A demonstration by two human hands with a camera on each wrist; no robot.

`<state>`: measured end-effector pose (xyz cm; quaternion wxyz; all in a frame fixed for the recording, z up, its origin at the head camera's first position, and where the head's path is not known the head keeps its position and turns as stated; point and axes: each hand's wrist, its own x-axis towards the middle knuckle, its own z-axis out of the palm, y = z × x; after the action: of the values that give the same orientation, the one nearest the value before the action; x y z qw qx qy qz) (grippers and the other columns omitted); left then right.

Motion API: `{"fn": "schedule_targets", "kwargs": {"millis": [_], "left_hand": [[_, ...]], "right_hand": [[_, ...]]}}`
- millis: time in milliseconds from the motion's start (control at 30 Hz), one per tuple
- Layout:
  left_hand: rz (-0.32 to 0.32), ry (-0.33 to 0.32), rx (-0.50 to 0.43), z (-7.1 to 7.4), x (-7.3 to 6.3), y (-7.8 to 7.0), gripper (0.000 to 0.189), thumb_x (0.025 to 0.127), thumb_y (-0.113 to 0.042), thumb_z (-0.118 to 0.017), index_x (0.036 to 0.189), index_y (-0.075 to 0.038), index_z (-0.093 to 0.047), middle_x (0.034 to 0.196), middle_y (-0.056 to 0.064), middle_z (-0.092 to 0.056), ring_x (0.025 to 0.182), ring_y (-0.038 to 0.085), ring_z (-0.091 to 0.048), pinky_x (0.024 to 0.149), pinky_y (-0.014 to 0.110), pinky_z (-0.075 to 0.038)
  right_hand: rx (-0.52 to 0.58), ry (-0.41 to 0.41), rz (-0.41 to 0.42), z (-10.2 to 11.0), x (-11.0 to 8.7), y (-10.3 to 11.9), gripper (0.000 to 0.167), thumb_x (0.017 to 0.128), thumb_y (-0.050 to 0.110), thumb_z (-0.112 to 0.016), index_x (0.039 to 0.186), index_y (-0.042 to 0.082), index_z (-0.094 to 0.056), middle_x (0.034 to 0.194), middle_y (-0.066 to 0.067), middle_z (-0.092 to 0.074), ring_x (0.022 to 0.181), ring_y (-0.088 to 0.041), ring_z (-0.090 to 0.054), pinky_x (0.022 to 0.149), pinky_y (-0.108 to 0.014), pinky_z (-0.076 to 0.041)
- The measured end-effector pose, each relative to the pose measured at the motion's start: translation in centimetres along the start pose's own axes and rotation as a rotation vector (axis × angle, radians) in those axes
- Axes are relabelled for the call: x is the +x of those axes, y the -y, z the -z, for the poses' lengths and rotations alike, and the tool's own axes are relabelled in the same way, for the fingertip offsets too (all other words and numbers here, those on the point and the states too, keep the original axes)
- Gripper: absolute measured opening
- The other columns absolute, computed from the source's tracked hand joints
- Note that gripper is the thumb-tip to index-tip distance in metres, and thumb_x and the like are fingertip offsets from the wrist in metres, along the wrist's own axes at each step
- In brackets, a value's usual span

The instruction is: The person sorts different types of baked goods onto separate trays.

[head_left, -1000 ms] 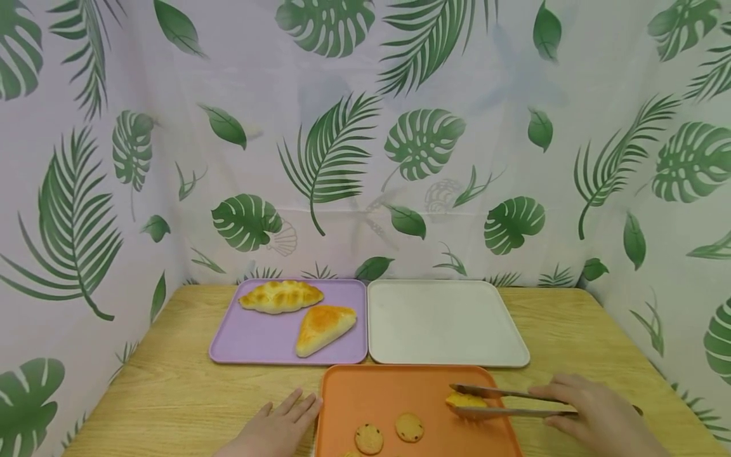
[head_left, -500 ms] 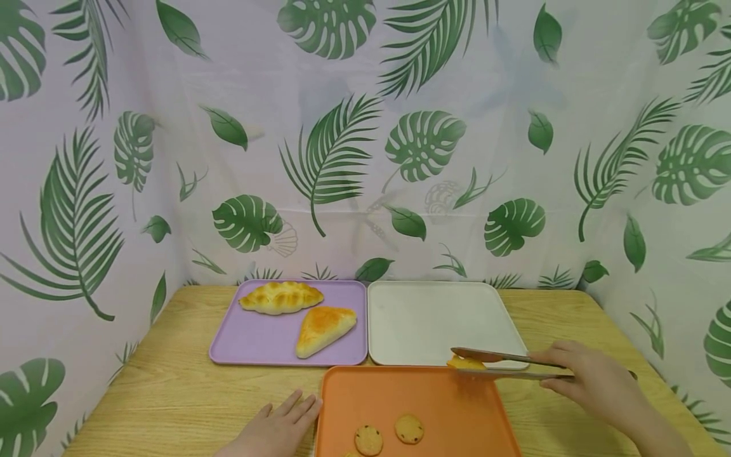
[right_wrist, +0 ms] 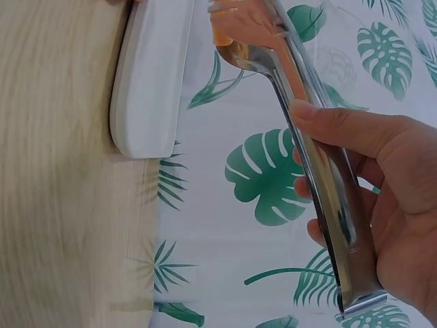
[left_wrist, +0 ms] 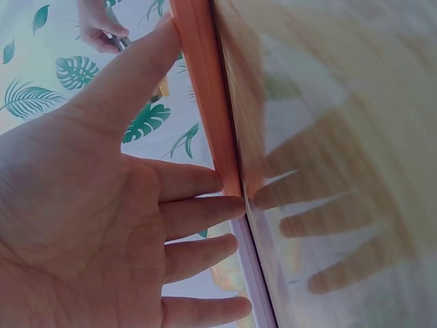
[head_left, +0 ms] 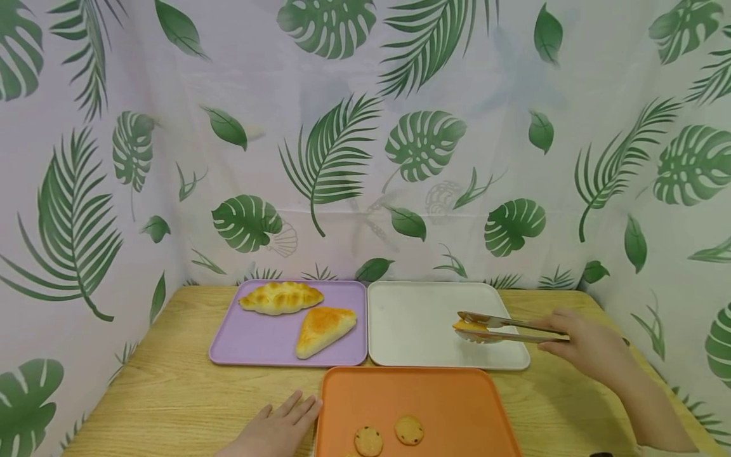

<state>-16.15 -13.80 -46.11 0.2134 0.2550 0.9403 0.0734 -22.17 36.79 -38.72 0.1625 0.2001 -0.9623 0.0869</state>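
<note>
My right hand [head_left: 588,352] grips metal tongs [right_wrist: 328,184], thumb on one arm and fingers round the other. Between the tongs' ends is a small orange-yellow food piece [head_left: 471,325], partly covered by the metal; its kind is unclear. The tongs' ends are above the right part of the white tray [head_left: 417,324]. At the orange tray [head_left: 440,393], my left hand [head_left: 276,426] lies with fingers straight, fingertips at the left rim; the left wrist view shows them against that rim [left_wrist: 201,82]. Round speckled cookies [head_left: 409,430] lie on the orange tray.
A purple tray [head_left: 257,339] at the back left bears a braided bread [head_left: 281,297] and a triangular bread [head_left: 324,330]. It stands beside the white tray, both behind the orange one. A leaf-patterned cloth [head_left: 342,254] encloses the wooden table's [head_left: 171,381] back and sides.
My right hand has lifted the tongs and the orange-yellow piece off the orange tray and moved them away from me, over the white tray. My left hand has stayed in place.
</note>
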Motion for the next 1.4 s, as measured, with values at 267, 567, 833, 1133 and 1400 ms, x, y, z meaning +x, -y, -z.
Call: {"fn": "schedule_targets", "kwargs": {"millis": [267, 567, 833, 1133, 1400], "left_hand": [[-0.012, -0.004, -0.003, -0.1, -0.1, 0.1, 0.091, 0.083, -0.07, -0.054, 0.153, -0.015, -0.034, 0.158, 0.006, -0.036, 0.148, 0.031, -0.028, 0.106, 0.066, -0.034], [0.002, 0.002, -0.008, 0.1, -0.2, -0.1, 0.091, 0.083, -0.069, -0.055, 0.153, -0.015, -0.033, 0.158, 0.005, -0.035, 0.148, 0.03, -0.027, 0.107, 0.065, -0.034], [0.006, 0.006, -0.01, 0.2, -0.2, -0.2, 0.091, 0.083, -0.069, -0.056, 0.153, -0.015, -0.034, 0.158, 0.005, -0.036, 0.148, 0.031, -0.028, 0.106, 0.065, -0.034], [0.005, 0.013, -0.003, 0.0, -0.1, -0.1, 0.091, 0.083, -0.069, -0.056, 0.153, -0.015, -0.033, 0.158, 0.004, -0.036, 0.148, 0.03, -0.028, 0.107, 0.065, -0.034], [0.0, 0.0, 0.0, 0.0, -0.1, -0.1, 0.089, 0.084, -0.069, -0.054, 0.152, -0.014, -0.034, 0.157, 0.005, -0.037, 0.148, 0.031, -0.029, 0.106, 0.066, -0.035]], "right_hand": [[-0.036, 0.056, -0.045, -0.7, 2.1, -1.4, 0.035, 0.08, 0.022, -0.078, 0.111, 0.009, -0.072, 0.102, -0.013, -0.07, 0.083, -0.032, -0.067, 0.064, -0.044, -0.051], [-0.043, 0.154, -0.132, -2.0, 3.8, -3.0, 0.039, 0.085, 0.024, -0.073, 0.117, 0.004, -0.068, 0.118, -0.026, -0.064, 0.098, -0.045, -0.063, 0.074, -0.056, -0.051], [-0.043, 0.208, -0.219, -3.3, 5.3, -4.5, 0.044, 0.086, 0.028, -0.072, 0.124, 0.006, -0.066, 0.126, -0.029, -0.058, 0.097, -0.049, -0.062, 0.063, -0.052, -0.051], [-0.065, 0.216, -0.277, -4.5, 5.6, -5.2, 0.046, 0.084, 0.027, -0.074, 0.122, 0.005, -0.066, 0.127, -0.029, -0.058, 0.091, -0.046, -0.064, 0.055, -0.043, -0.049], [-0.049, 0.216, -0.29, -3.9, 5.0, -4.8, 0.056, 0.084, 0.032, -0.073, 0.13, 0.003, -0.06, 0.135, -0.036, -0.048, 0.107, -0.057, -0.055, 0.075, -0.06, -0.05]]}}
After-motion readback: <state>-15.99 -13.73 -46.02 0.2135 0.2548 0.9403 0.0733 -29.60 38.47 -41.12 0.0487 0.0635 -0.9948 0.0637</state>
